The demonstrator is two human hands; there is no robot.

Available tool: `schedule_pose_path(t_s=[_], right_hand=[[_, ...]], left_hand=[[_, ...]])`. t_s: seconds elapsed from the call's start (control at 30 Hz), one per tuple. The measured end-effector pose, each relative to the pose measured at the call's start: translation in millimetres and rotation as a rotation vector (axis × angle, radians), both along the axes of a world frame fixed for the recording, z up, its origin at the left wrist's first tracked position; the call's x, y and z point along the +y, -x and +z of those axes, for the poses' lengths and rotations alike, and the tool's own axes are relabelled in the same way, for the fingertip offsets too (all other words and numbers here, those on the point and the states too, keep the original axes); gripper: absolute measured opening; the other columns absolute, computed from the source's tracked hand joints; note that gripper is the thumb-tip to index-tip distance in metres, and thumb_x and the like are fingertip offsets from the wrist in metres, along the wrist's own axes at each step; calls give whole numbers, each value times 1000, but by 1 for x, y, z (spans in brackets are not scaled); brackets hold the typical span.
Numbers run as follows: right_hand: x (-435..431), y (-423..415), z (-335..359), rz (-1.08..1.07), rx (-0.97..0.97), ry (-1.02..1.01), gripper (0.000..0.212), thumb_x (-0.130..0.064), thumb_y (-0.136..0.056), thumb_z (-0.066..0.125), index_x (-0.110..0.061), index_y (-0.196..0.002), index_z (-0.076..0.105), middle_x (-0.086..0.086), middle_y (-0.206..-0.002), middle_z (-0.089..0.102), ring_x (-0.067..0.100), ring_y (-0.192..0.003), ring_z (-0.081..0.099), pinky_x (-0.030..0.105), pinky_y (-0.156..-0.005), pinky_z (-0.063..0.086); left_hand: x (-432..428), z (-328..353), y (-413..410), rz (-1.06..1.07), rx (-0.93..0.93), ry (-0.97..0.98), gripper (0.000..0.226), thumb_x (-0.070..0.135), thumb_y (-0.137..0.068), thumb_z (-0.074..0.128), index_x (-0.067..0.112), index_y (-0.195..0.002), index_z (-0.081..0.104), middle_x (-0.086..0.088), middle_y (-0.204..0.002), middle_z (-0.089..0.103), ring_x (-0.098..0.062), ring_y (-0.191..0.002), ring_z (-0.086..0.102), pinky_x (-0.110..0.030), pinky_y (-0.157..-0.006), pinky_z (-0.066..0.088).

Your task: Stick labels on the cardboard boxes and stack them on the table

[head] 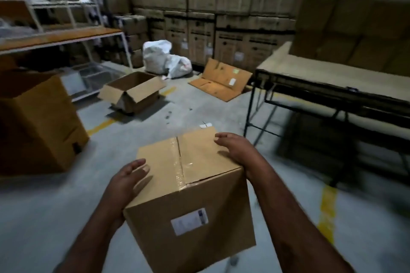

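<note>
Taped brown cardboard box (188,188), white label (189,221) already stuck on, carried between left hand (127,180) and right hand (235,147), fingers loosely spread against it; long table (332,75) unreached, stacking left.

Both my arms are bare and reach forward and down, forearms coming in from the lower corners. Left hand (127,180): palm turned inward, flat against the left side of the box (206,162); fingers straight and close together, tips up over the top edge. Right hand (230,148): farther forward than the left, wrist bent inward, palm on the right side; fingers loosely bent, tips over the top face. Palms face each other. Right forearm slightly blurred.
</note>
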State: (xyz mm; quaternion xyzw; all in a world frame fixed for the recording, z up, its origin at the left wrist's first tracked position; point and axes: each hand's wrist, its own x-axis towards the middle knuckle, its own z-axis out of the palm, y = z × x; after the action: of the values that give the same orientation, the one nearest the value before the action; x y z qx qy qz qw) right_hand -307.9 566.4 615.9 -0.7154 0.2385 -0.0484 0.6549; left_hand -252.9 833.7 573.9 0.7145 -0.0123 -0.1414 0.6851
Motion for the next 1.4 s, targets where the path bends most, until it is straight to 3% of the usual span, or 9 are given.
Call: schedule_pose_path(t_s=[0.27,0.37,0.5,0.7,0.87,1.0,1.17,1.3,1.4], right_hand=[[-184,48,3,-460,-71,17,20,-16,-93,65,-11,-112,67,-2,-92,64,4,-73,55,4,-49,41],[-250,75,5,-586,-76,60,5,-21,-93,66,-21,-97,66,-1,-95,67,9,-83,61,15,-70,49],[-323,107,6,-782,-86,127,3,-20,-93,65,-22,-96,65,-2,-96,67,14,-92,63,27,-77,49],[-394,124,1,-987,-45,166,15,-22,-93,65,-16,-106,68,2,-107,69,19,-102,64,34,-88,51],[-450,103,4,-1108,-65,195,11,-20,-93,64,-13,-99,69,7,-100,70,16,-87,60,29,-71,46],[-497,69,8,-1179,-82,227,7,-22,-92,64,-17,-93,70,3,-96,71,19,-89,64,29,-74,47],[-554,27,25,-1286,-119,271,5,-24,-92,65,-20,-94,67,-2,-93,69,12,-84,61,24,-66,45],[-600,11,32,-1375,-155,296,8,-25,-91,67,-24,-98,66,-2,-100,70,14,-93,64,28,-76,49],[-630,10,42,-1423,-189,308,5,-23,-90,68,-22,-95,66,-5,-90,67,13,-86,62,22,-69,46]], left_hand=[[-221,18,-45,-267,-42,7,25,23,-91,66,21,-115,70,9,-107,65,-17,-105,58,-35,-90,48],[-309,28,-51,-385,-56,31,23,25,-92,63,22,-114,71,9,-105,66,-15,-104,59,-33,-86,48],[-409,40,-52,-598,-77,26,35,40,-86,65,27,-118,71,9,-117,63,-21,-119,52,-49,-109,39],[-514,35,-55,-742,-130,69,21,25,-96,58,23,-113,69,10,-107,62,-5,-96,54,-26,-75,42],[-597,37,-85,-678,-129,144,20,16,-96,59,10,-113,68,2,-96,67,-1,-80,59,-16,-60,49],[-665,41,-129,-744,-113,186,28,16,-97,58,4,-120,67,2,-98,67,-2,-82,58,-19,-66,45],[-752,65,-185,-897,-184,178,26,7,-96,56,4,-121,63,-3,-103,65,6,-72,64,-4,-57,47],[-822,83,-209,-970,-207,184,26,13,-94,62,15,-120,65,0,-108,66,1,-87,59,-16,-66,47],[-871,88,-219,-1039,-130,182,25,19,-92,66,18,-117,67,-1,-116,65,-12,-101,59,-34,-89,50]])
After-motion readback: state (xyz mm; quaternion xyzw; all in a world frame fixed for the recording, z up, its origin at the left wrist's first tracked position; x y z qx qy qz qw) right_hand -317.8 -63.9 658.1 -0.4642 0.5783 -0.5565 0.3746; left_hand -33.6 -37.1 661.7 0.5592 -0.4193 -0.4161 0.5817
